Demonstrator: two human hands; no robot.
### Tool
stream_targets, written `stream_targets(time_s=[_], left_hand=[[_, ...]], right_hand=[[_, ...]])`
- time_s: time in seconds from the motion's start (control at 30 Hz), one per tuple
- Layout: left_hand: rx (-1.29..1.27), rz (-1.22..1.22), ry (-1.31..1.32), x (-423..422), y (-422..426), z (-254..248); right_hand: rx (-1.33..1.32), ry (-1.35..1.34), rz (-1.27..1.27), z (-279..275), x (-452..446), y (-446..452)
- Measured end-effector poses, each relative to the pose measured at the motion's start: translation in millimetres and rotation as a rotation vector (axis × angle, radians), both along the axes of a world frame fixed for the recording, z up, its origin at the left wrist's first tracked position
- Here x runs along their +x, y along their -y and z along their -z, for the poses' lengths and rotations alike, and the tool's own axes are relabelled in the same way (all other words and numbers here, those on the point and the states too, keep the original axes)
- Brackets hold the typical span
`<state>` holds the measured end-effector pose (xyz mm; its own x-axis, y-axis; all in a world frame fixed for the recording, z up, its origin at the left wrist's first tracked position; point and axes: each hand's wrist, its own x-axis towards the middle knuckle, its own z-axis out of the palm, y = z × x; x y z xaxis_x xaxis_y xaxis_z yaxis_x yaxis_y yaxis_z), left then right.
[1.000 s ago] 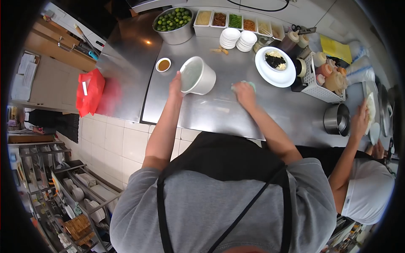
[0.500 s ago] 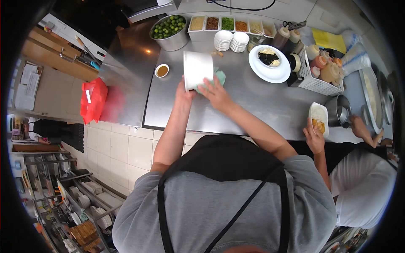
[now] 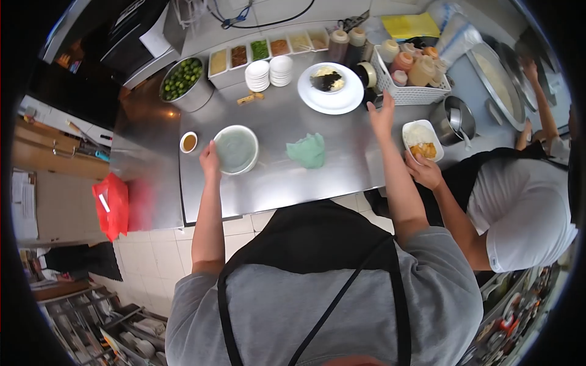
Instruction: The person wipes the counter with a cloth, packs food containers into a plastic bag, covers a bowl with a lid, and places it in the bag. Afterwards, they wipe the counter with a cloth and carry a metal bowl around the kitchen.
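Observation:
My left hand [image 3: 209, 160] grips the left side of a round white tub [image 3: 254, 160], whose rim faces up; a pale grey-green surface shows inside that rim. My right hand [image 3: 383, 116] is raised over the counter with its fingers apart and nothing in it. It is closest to the white basket of squeeze bottles [image 3: 415, 94] and the wide white plate [image 3: 339, 107]. On that plate sits a small bowl of dark and pale shreds [image 3: 328, 80]. A crumpled green cloth [image 3: 307, 150] lies between my hands. Left of the tub stands a small cup of brown sauce [image 3: 189, 143].
A co-worker's hand [image 3: 426, 174] holds a white tray of rice and orange food [image 3: 422, 140] close to my right forearm. A metal pot [image 3: 453, 125] stands beside it. Stacked small dishes [image 3: 257, 76], topping containers [image 3: 259, 50] and a pot of green limes [image 3: 182, 79] line the back.
The white tub has turned upright and come down to the counter at the left. My right hand has left the tub and cloth and swung right. The view has shifted.

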<state>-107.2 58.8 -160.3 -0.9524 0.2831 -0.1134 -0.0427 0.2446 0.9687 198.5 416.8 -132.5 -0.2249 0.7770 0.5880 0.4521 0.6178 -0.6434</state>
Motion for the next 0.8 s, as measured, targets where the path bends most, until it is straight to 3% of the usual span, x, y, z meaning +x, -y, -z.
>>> stream_targets(time_s=[0.03,0.1,0.17,0.2,0.3,0.4,0.53,0.6,0.7,0.73,0.77,0.8], left_hand=[[-0.009,-0.006,-0.019,-5,2,6],[-0.015,0.002,-0.040,-6,-1,7],[-0.241,-0.111,-0.486,3,-11,-20],[-0.235,-0.103,-0.486,8,-19,-32],[-0.280,0.003,-0.749,37,-49,-70],[-0.199,0.219,-0.755,88,-89,-103],[-0.051,0.556,-0.730,147,-132,-98],[-0.029,0.807,-0.303,181,-153,-81],[0.055,1.041,0.268,217,-195,-46],[0.055,1.072,0.457,223,-211,-37],[0.050,1.086,0.464,225,-226,-28],[0.144,1.004,0.686,228,-243,-20]], right_hand=[[0.005,-0.002,0.015,-2,0,-11],[-0.106,0.268,0.021,-4,3,-30],[-0.055,0.421,0.134,-4,-5,-30],[-0.018,0.466,0.184,-2,-8,-27],[0.013,0.427,0.146,-2,-12,-23],[-0.003,0.352,0.141,2,-6,-4],[-0.088,0.213,0.110,8,12,31],[-0.098,0.173,0.096,18,20,32],[-0.971,-0.253,-0.202,13,25,7],[-0.975,-0.254,-0.189,27,19,-10],[-1.100,-0.315,-0.156,54,12,-29],[-1.220,-0.379,-0.120,71,12,-37]])
